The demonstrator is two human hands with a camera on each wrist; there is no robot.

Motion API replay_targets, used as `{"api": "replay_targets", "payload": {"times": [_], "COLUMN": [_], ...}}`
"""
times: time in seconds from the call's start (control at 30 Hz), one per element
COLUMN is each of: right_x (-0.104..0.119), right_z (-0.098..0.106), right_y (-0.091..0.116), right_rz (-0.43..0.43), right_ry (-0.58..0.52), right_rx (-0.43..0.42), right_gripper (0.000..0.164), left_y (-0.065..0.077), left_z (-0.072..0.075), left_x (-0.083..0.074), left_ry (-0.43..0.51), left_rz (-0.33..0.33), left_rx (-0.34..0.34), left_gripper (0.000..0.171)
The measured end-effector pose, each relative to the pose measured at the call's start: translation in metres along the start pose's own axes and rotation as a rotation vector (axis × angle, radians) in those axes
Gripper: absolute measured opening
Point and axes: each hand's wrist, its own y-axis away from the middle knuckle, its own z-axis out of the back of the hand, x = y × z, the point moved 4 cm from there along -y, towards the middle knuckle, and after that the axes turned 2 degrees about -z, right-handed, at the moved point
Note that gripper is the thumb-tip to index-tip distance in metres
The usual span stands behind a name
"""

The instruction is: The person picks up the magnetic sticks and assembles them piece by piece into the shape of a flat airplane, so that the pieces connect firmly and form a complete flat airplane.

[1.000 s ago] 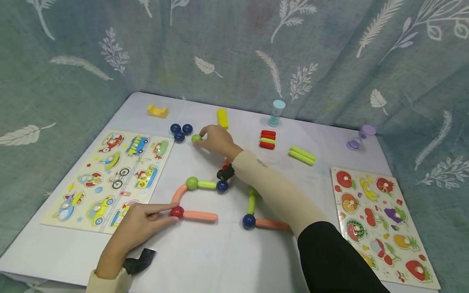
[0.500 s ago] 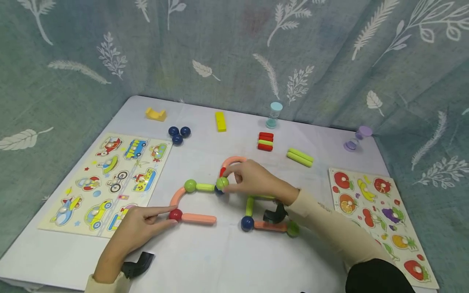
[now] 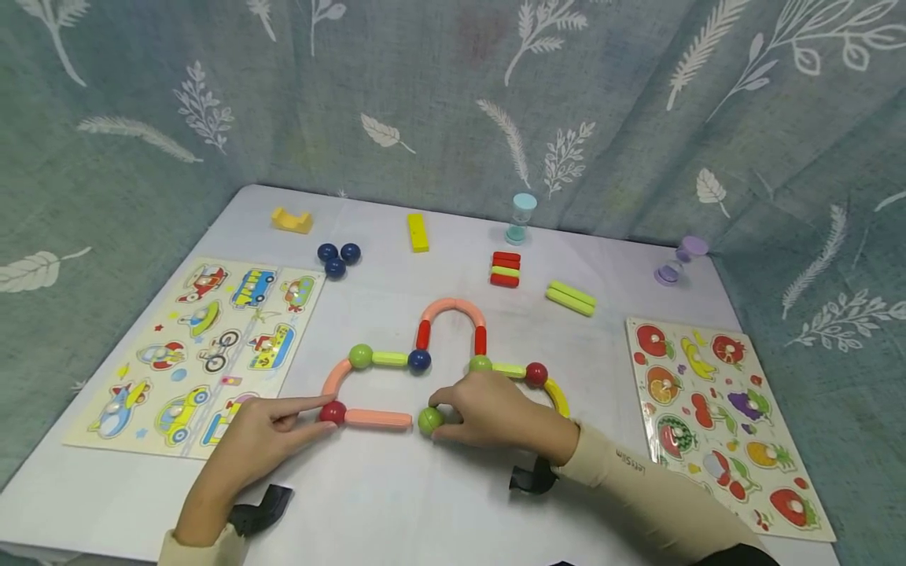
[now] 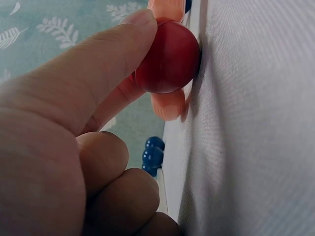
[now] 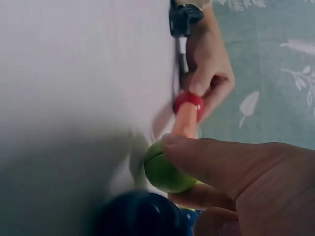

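Green ball (image 3: 429,421) pinched by the free end of a straight salmon rod (image 3: 378,419)

Right hand (image 3: 488,415) grips the ball between thumb and finger, from the right; the side facing the rod is bare, seemingly on purpose. Ball sits low at the white tabletop (image 3: 382,503). Whether ball and rod touch, I can't be sure: they overlap in the right wrist view.

At the rod's other end, left hand (image 3: 265,436) pinches a red ball (image 3: 333,413), probably as an anchor against sliding. A curved salmon rod (image 3: 336,377) also springs from it.

Farther out: three dark blue balls (image 3: 335,268) bunched beside the vehicle puzzle board (image 3: 244,334); loose red rods (image 3: 505,281) lined side by side, likely for easy picking.
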Motion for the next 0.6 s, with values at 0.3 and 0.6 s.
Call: {"api": "replay_targets", "payload": {"times": [0.3, 0.6], "right_x": [0.007, -0.010], "right_z": [-0.004, 0.013], "right_y": [-0.002, -0.001], "right_rz": [-0.013, -0.086], "right_ry": [-0.012, -0.097], "right_rx": [-0.034, -0.038], "right_gripper": [0.038, 0.042], "left_y": [-0.001, -0.001], "left_z": [-0.002, -0.001], "left_x": [-0.001, -0.001], "left_ry": [-0.006, 0.006], "left_rz": [-0.011, -0.004], "left_rx": [0.000, 0.005], "left_gripper": [0.044, 0.046]}}
